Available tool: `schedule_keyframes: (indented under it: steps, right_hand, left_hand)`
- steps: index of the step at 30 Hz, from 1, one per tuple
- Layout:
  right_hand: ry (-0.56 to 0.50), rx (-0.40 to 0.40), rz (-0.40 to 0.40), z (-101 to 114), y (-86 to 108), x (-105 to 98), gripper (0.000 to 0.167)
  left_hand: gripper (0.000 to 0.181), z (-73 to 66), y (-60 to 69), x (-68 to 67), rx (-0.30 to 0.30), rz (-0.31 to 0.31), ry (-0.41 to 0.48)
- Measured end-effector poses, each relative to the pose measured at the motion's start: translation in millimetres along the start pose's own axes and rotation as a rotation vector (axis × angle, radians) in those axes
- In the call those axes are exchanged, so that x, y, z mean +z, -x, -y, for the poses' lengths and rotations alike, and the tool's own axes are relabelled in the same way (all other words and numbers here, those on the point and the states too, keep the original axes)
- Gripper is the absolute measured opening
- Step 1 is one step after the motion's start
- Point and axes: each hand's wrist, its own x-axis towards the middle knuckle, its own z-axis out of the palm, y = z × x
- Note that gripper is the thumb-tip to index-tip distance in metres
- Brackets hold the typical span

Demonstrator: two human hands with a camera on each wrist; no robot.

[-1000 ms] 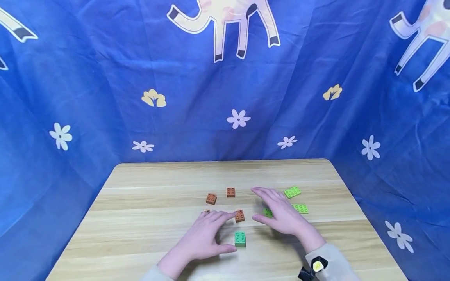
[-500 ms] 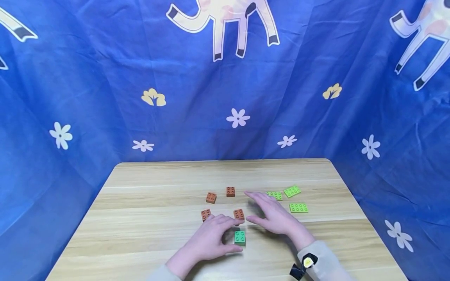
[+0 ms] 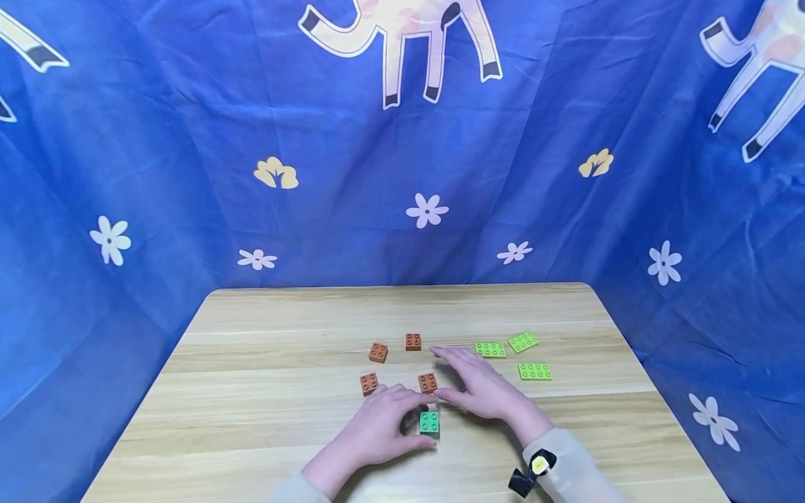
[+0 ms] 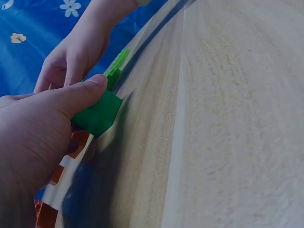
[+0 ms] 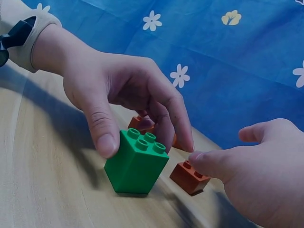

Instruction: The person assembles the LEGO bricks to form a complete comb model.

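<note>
A smooth wood-grain surface with a low sheen is shown by the tabletop (image 3: 251,419). The green studded brick (image 5: 135,166) is moulded in smooth, faintly glossy plastic, and similar plastic is seen in the brown bricks (image 3: 428,383) and, at right, the lime-green plates (image 3: 534,372). Creased cloth is recognised in the far blue curtain (image 3: 346,175), matt cloth in the right sleeve (image 3: 578,475).
</note>
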Motion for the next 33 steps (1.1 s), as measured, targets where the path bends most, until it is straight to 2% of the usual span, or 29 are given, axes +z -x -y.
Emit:
schedule_keyframes:
  steps: [7, 15, 21, 28, 33]
  right_hand:
    - [-0.013, -0.021, -0.015, -1.9, -2.9, 6.2, 0.077]
    - [-0.012, -0.032, -0.013, -4.9, -7.5, 14.2, 0.069]
    - [-0.010, -0.046, -0.020, -7.7, -10.5, 20.7, 0.063]
    - [0.006, -0.015, -0.013, -8.2, -12.9, 26.6, 0.057]
    - [0.016, -0.026, -0.022, -6.6, -14.2, 29.2, 0.048]
  left_hand:
    - [0.051, 0.3, -0.4, 1.6, 0.002, -0.009, 0.001]
    - [0.046, 2.7, -1.4, 2.9, -0.006, -0.031, -0.016]
    - [0.047, 4.2, -1.6, 2.7, -0.028, -0.043, -0.012]
    - [0.049, 4.8, -2.0, 3.5, -0.037, -0.046, -0.014]
    - [0.049, 4.4, -1.2, 3.7, -0.046, -0.046, -0.019]
